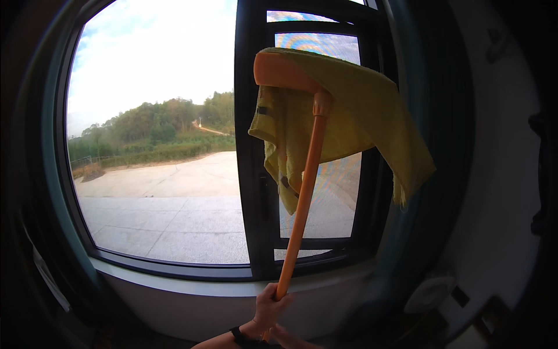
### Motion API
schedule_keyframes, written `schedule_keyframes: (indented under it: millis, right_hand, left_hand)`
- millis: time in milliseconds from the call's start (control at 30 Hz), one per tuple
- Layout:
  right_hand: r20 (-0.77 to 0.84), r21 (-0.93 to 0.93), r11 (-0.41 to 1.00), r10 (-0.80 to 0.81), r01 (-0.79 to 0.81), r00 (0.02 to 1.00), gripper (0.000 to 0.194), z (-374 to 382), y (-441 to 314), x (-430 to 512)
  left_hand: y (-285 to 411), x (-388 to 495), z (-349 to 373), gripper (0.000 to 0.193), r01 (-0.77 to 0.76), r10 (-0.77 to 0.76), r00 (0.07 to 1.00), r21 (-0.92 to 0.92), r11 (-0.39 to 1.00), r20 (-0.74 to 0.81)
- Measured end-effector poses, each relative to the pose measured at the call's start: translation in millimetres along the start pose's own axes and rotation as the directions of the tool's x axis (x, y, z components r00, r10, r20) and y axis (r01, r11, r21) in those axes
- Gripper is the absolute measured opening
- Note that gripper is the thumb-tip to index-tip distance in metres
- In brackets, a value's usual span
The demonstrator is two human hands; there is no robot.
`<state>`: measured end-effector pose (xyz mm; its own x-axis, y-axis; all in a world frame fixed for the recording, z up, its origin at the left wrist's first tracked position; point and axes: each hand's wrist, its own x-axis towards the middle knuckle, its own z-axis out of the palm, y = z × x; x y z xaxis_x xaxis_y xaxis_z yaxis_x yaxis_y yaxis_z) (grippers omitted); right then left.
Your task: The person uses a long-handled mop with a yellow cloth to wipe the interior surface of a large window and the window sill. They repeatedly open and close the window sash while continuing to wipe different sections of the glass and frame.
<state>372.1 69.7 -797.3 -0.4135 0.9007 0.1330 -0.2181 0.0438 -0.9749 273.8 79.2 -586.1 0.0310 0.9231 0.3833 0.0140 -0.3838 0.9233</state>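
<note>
My left hand [269, 305], with a dark band at the wrist, is wrapped around the orange pole [301, 209] of a long-handled cleaning tool. Lower down, my right hand [283, 337] is at the pole's lower part, dim and partly cut off by the picture's bottom edge. The pole rises, leaning slightly right, to a wide orange head [279, 72]. Over that head hangs a yellow-green cloth [348, 100], its folds drooping on the left and a long corner on the right. Behind the cloth is a dark-framed window panel [320, 227]; contact between them cannot be made out.
A large glass pane [161, 174] fills the left, showing pavement and trees outside. Below runs a pale window sill [174, 281]. Dark curtains [440, 152] hang at the sides. At the lower right is a pale rounded object [429, 293], too dim to identify.
</note>
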Motion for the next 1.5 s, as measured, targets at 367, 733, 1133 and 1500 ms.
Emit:
schedule_keyframes:
  millis: [367, 733, 1133, 1500]
  right_hand:
    - [-0.156, 0.04, 0.999, -0.01, 0.017, 0.988, 0.046, -86.6, 7.9, -17.4]
    - [-0.022, -0.013, 0.99, -0.138, 0.138, 0.99, 0.058, -151.3, -21.1, 14.8]
    - [-0.224, -0.125, 0.944, -0.328, 0.306, 0.918, 0.048, -172.3, -331.3, 127.9]
    - [-0.392, -0.354, 0.869, -0.474, 0.346, 0.788, 0.054, -199.3, -409.9, 135.2]
  left_hand:
    - [-39.1, 42.8, 97.7, 0.039, 0.123, -0.12, 0.989, -0.023, 0.992, 0.083]
    - [-75.6, 75.0, 87.6, 0.047, -0.123, 0.097, 0.97, 0.104, 0.987, 0.224]
    - [-83.3, 22.1, -58.1, 0.03, 0.152, -0.156, 0.987, 0.095, 0.984, 0.034]
    - [-96.4, -19.3, -95.0, 0.033, 0.319, -0.329, 0.938, 0.102, 0.942, 0.108]
